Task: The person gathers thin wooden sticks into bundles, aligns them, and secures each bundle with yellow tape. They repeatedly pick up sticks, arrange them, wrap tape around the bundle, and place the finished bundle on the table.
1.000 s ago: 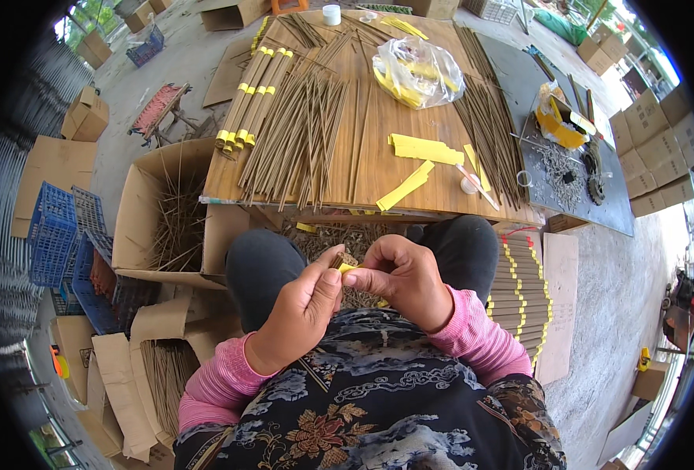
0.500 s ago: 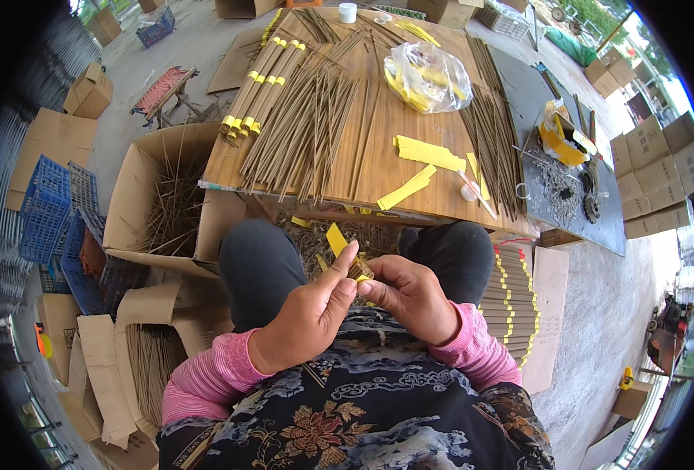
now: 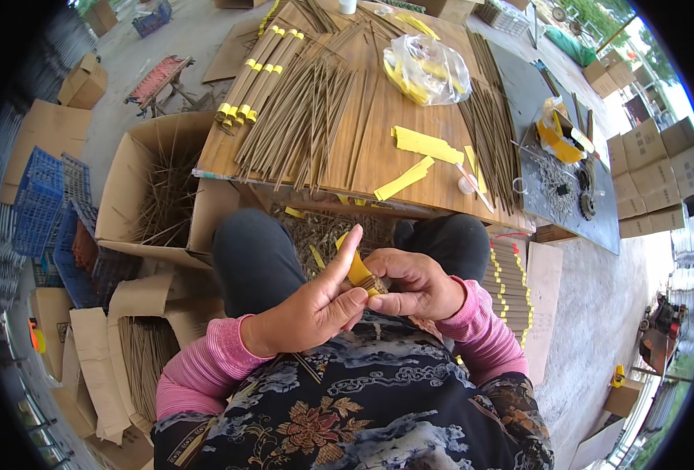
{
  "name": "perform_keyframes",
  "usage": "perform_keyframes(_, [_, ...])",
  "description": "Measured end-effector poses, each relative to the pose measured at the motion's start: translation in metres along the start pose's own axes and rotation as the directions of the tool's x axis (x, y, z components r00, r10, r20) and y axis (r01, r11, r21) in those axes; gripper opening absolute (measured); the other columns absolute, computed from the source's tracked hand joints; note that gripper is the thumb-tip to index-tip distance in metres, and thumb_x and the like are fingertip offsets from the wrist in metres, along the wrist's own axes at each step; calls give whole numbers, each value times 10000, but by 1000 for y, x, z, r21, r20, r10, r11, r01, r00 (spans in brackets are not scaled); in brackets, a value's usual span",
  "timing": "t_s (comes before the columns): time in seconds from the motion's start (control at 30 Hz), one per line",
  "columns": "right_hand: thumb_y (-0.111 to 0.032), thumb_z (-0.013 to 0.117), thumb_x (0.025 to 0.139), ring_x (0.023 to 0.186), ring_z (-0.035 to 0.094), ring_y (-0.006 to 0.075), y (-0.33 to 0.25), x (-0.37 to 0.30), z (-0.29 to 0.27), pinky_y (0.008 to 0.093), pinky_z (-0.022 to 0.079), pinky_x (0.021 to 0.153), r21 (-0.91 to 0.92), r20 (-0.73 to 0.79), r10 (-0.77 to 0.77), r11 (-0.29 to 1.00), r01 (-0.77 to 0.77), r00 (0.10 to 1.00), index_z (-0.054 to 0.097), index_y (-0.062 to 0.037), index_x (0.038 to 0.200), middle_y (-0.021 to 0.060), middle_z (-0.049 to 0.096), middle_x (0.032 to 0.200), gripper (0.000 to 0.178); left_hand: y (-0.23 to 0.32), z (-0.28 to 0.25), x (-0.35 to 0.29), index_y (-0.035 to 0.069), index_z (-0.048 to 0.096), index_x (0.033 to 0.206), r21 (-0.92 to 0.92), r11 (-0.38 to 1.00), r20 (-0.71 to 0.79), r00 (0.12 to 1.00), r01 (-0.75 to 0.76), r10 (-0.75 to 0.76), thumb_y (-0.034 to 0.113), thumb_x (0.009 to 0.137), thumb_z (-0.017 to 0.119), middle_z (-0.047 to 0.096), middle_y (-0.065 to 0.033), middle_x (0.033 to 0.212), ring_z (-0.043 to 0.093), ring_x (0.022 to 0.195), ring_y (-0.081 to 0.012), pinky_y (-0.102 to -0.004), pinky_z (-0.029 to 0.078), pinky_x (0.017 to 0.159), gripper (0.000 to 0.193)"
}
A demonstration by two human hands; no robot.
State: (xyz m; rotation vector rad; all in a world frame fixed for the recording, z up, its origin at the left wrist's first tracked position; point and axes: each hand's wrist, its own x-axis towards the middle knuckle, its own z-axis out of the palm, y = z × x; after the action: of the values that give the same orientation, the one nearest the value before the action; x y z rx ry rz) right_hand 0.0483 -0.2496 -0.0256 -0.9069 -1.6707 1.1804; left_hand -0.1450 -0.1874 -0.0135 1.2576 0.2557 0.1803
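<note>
Above my lap, both hands hold a bundle of thin brown sticks [image 3: 375,287], its cut end facing up toward me. A yellow paper strip [image 3: 356,269] curves round the bundle near that end. My left hand [image 3: 315,309] presses the bundle with its thumb, its forefinger stretched up along the strip. From the other side, my right hand [image 3: 417,288] pinches the bundle's end between thumb and bent fingers. Most of the bundle's length is hidden by the hands. Ahead on the wooden table [image 3: 378,149] lie loose yellow strips [image 3: 427,145] and a small white tub [image 3: 467,184] with a stick across it.
Loose brown sticks [image 3: 300,125] and yellow-banded bundles [image 3: 257,78] lie at the table's left, beside a clear bag [image 3: 427,70]. An open carton [image 3: 115,192] of sticks stands left. More banded bundles [image 3: 511,290] lie right of my knee. A dark side table [image 3: 554,211] adjoins the right.
The yellow strip, which stood up from the bundle, now bends round it. My right hand has shifted slightly right and down, and the view has tilted a little.
</note>
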Motion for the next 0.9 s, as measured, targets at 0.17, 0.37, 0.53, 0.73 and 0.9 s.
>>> perform_keyframes(0.17, [-117,655,770,770,547,240,-1,2,-3,314,432,704,39,25,-20,999,19,999,563,26,929,121,556,851,232,-1,0,0,149,-179,1376,-149,984,18,995,95,-93,275,944,388,436,-22,797,404,608,-64,-178,371,481,724])
perform_keyframes(0.37, [-77,654,746,823,571,258,-9,6,-12,329,452,728,-51,96,-57,997,63,994,596,31,944,143,572,891,233,-2,1,2,114,-191,1368,-171,976,18,990,138,-137,238,939,417,435,-22,684,402,560,-71,-190,375,480,754])
perform_keyframes(0.53, [-73,664,734,835,572,266,-20,10,-19,342,453,736,-129,157,-50,989,70,986,622,5,951,135,591,872,235,-5,0,3,145,-143,1385,-209,959,69,981,192,-181,243,938,417,446,-20,770,413,598,-74,-181,368,483,723])
perform_keyframes(0.73, [-42,708,689,807,541,271,-28,15,-25,356,428,707,-245,227,-114,955,170,967,637,-5,914,99,585,879,239,-7,0,4,172,-93,1401,-246,955,101,985,164,-142,221,940,407,448,-14,850,418,627,-74,-172,364,495,681])
perform_keyframes(0.9, [-55,707,688,819,547,275,-36,16,-25,358,432,720,-317,217,-82,937,150,973,642,-23,901,90,590,864,224,-10,0,4,166,-60,1405,-207,966,91,986,155,-139,226,942,401,444,-12,856,409,621,-62,-165,353,484,656])
